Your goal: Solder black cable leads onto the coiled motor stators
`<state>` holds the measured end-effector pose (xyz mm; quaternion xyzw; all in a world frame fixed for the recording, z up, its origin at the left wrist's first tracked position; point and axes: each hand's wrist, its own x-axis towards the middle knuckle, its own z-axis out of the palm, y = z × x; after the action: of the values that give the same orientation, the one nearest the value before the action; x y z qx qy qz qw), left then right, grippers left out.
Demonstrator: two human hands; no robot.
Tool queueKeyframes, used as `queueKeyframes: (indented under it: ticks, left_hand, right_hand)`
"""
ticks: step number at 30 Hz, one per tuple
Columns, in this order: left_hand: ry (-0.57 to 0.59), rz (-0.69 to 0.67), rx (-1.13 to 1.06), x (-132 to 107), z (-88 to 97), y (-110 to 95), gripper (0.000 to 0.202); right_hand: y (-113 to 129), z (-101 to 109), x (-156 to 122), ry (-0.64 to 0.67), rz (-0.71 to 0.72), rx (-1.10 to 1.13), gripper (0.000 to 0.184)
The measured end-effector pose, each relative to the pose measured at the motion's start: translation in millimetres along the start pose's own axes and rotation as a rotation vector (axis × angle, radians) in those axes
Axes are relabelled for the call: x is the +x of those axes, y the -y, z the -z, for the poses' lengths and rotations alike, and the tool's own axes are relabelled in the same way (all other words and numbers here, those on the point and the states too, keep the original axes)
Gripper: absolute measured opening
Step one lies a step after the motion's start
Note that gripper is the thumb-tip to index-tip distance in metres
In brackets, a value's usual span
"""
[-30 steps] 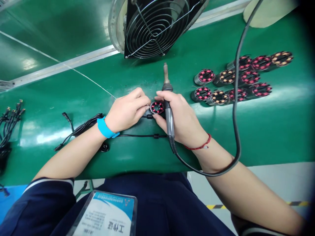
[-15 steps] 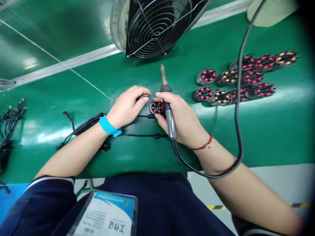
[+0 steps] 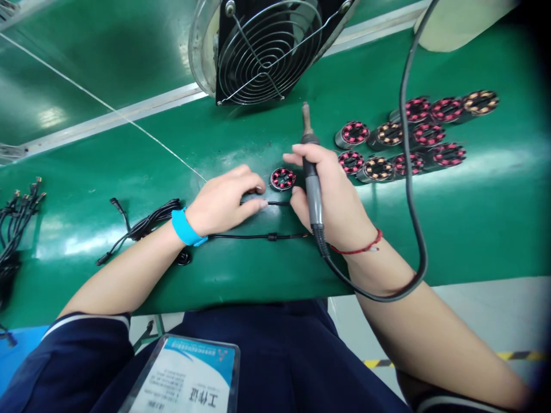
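Observation:
My right hand [image 3: 336, 195] holds a soldering iron [image 3: 315, 201] with its tip pointing away from me. The iron lies across the palm, and the thumb and some fingers reach out to the left. My left hand [image 3: 226, 198] is closed at the thumb and forefinger on a black cable [image 3: 278, 203], which runs right toward my right thumb. Between the hands stands a small round motor stator [image 3: 283, 179] with red windings. Neither hand appears to touch it. Nearer to me, a second black cable [image 3: 241, 236] with a small bead lies on the green bench.
A fan [image 3: 267, 66] with a wire guard stands at the back. Several stators [image 3: 404, 137] with red or copper windings are grouped at the right. Coiled cables [image 3: 148, 221] and a cable bundle [image 3: 15, 223] lie left. The iron's cord [image 3: 408, 189] loops over my right forearm.
My right hand has moved right with the soldering iron, away from the stator. My left hand has lowered slightly onto the cable, covering its bead.

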<state>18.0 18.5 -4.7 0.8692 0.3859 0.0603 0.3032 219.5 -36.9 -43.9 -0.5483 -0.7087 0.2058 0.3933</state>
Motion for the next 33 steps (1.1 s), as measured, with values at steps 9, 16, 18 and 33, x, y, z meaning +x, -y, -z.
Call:
queueKeyframes:
  ticks: [9, 16, 18, 33]
  left_hand:
    - [-0.021, 0.163, -0.377, 0.4, 6.1, 0.2, 0.016]
    - [0.021, 0.272, -0.565, 0.5, 11.5, -0.4, 0.029]
    - [0.004, 0.265, -0.587, 0.5, 10.8, -0.7, 0.028]
    - [-0.099, 0.116, -0.532, 0.4, 3.3, 2.4, 0.025]
  right_hand:
    - [6.0, -0.9, -1.5, -0.294, -0.061, 0.231, 0.038]
    - [6.4, -8.0, 1.9, -0.257, -0.062, 0.438, 0.042]
    - [7.1, -9.0, 2.3, -0.241, -0.066, 0.465, 0.044]
    - [7.5, -8.1, 1.8, -0.140, -0.212, 0.541, 0.050]
